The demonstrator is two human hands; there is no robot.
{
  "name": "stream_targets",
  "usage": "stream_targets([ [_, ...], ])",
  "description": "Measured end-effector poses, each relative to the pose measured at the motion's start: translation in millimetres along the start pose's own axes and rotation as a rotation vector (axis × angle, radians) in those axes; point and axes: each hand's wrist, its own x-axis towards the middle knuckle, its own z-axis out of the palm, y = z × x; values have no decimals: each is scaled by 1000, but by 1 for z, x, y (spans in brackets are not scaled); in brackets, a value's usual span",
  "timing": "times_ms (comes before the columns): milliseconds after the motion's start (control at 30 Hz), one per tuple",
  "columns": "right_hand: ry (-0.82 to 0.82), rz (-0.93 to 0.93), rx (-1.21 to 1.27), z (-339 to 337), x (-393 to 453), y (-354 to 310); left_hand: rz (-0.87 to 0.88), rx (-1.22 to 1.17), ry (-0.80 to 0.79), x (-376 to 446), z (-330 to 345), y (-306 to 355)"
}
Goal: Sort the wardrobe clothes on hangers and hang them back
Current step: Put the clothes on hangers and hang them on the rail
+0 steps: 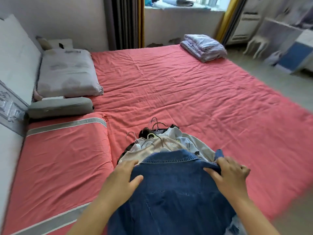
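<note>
Head view: both hands on a denim jacket [171, 192] topping hangered clothes [162, 143] on the bed [177, 92]; left hand [124, 175] fingers spread, right hand [228, 172] fingers pinching its collar; pillows [67, 73] beyond.

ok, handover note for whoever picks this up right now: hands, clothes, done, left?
Left hand: open, fingers flat on the left shoulder of the dark blue denim jacket.
Right hand: grip on the jacket's collar edge at the right.
Clothes: the jacket tops a pile of clothes on hangers at the near edge of the coral-red bed sheet; wire hanger hooks stick out at the far end.
Done: pile brought to the bed.
Left: sort every piece, hang all back. Wardrobe not in view.
</note>
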Motion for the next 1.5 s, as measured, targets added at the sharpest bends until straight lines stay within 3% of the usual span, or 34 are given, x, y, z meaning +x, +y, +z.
stream_targets([
  [233, 296, 129, 106, -121, -101, -3, 332, 47, -38, -30, -25, 52],
  [300, 360, 178, 130, -147, -128, 1, 448, -62, -43, -37, -28, 77],
  [533, 598, 493, 254, -219, -248, 13, 737, -33, 66, -78, -20, 184],
  [667, 709, 633, 252, -250, -319, 17, 901, -24, -99, -110, -9, 235],
  [900, 858, 722, 105, -291, -438, 13, 1199, 101, -446, -178, 24, 291],
  [1000, 875, 775, -25, -308, -488, 14, 1321, 71, -532, -215, 50, 314],
  [1133, 940, 870, -4, -336, -547, 13, 1487, -23, -625, -265, 81, 352],
  [1367, 1085, 1150, -271, -384, -621, 0, 1866, 48, -763, -345, 115, 421],
  [1500, 1178, 1353, -409, -401, -649, -11, 1952, -67, -955, -393, 127, 458],
])
